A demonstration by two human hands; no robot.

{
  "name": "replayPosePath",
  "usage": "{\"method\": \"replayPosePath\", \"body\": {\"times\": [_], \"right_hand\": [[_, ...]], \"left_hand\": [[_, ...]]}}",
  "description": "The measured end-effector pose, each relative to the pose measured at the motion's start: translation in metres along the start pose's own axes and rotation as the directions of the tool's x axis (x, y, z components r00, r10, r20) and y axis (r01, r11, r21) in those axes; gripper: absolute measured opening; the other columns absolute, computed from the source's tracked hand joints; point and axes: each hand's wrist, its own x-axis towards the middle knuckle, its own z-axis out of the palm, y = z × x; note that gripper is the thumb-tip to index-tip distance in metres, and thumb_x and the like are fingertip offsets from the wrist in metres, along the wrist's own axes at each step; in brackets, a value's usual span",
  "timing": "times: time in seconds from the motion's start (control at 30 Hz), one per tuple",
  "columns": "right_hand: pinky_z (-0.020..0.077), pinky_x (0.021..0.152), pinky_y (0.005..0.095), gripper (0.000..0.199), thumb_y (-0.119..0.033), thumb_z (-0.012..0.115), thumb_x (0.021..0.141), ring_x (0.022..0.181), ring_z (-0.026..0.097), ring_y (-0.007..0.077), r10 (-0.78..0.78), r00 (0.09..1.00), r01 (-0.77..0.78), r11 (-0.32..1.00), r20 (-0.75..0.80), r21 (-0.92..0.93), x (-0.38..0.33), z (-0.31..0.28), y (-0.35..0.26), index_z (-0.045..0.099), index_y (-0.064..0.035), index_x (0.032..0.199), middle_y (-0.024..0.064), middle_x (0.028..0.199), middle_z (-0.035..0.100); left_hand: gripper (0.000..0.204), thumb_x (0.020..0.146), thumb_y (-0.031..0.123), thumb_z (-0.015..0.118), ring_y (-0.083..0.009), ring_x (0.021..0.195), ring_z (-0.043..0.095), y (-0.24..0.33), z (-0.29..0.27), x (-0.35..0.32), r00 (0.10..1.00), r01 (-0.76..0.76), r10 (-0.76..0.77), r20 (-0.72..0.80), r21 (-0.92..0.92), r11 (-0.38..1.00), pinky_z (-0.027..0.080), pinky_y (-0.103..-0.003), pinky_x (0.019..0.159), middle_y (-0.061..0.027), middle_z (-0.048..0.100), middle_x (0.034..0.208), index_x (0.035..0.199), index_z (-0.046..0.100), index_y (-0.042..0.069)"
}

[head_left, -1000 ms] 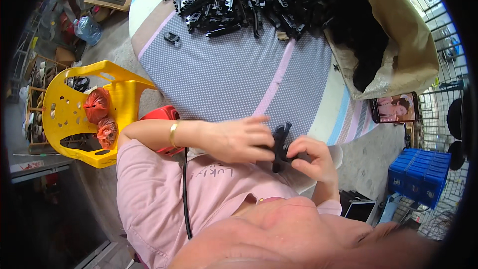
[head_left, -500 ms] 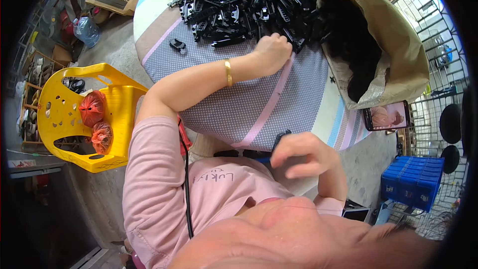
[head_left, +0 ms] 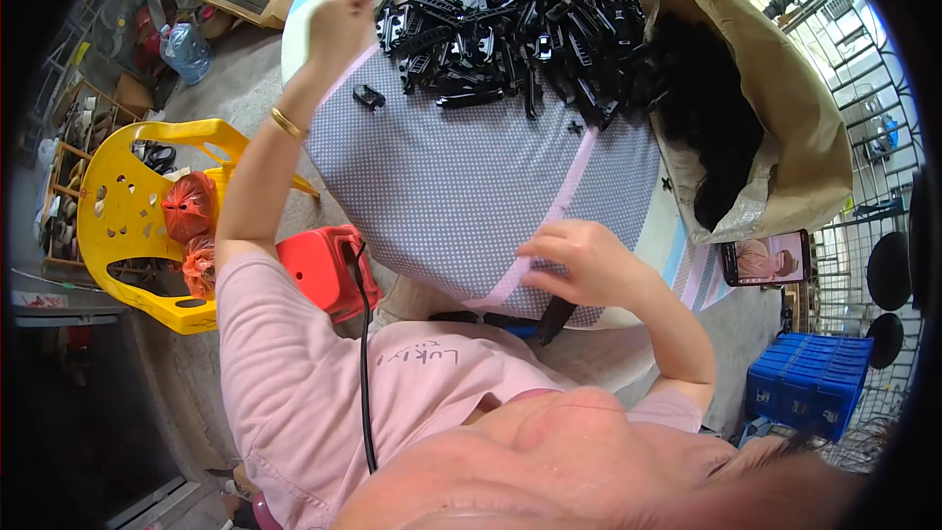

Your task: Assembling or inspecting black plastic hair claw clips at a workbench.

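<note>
My left hand (head_left: 340, 31), a gold bangle (head_left: 286, 123) on its wrist, is over the table's far left edge, beside the heap of black plastic parts (head_left: 520, 29). Motion smears its fingers, which look bunched. Over the near table edge hovers my right hand (head_left: 586, 260), its fingers curved and apart with nothing visible between them. Just below those fingers is a dark elongated piece (head_left: 556, 320); whether they touch it I cannot tell. One small black part (head_left: 369, 96) lies apart on the patterned tablecloth (head_left: 432, 186), and a tiny black piece (head_left: 575, 127) lies on its pink stripe.
A large tan sack (head_left: 800, 128) with black contents leans open at the table's right. Beside it lies a phone (head_left: 765, 260) with a lit screen. On the left stand a yellow chair (head_left: 123, 236) holding red bags and a red stool (head_left: 319, 270). Blue crates (head_left: 810, 383) stand at right.
My left hand has swung from the near side of the heap to the table's far left. My right hand has moved forward over the table edge. The view has shifted slightly.
</note>
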Motion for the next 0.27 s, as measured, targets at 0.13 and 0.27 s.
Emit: {"method": "replayPosePath", "body": {"times": [0.13,0.27], "right_hand": [[0.0463,0.084,0.0400,0.033,-0.017,0.070,0.075,0.104,0.055,0.0286,-0.212,0.959,0.125,0.912,-0.188,-0.391,0.043,0.010,0.010,0.061,-0.0072,0.105,0.0117,0.111,0.060],[0.0249,0.106,0.0507,0.050,-0.028,0.065,0.081,0.130,0.034,0.0282,-0.228,0.956,0.070,0.785,-0.182,-0.616,0.098,0.020,0.050,0.049,-0.0144,0.126,0.0119,0.138,0.041]], "left_hand": [[0.031,0.091,0.028,0.053,-0.0336,0.119,0.047,-0.073,-0.002,0.005,0.939,0.146,-0.305,0.161,0.615,0.775,0.043,-0.042,0.093,-0.0186,0.053,0.126,0.114,0.061,0.010],[0.036,0.089,0.029,0.055,-0.0381,0.124,0.039,-0.089,0.048,0.005,0.959,-0.265,0.179,0.220,0.475,0.839,0.037,-0.043,0.101,-0.0221,0.046,0.132,0.119,0.058,0.010]]}}
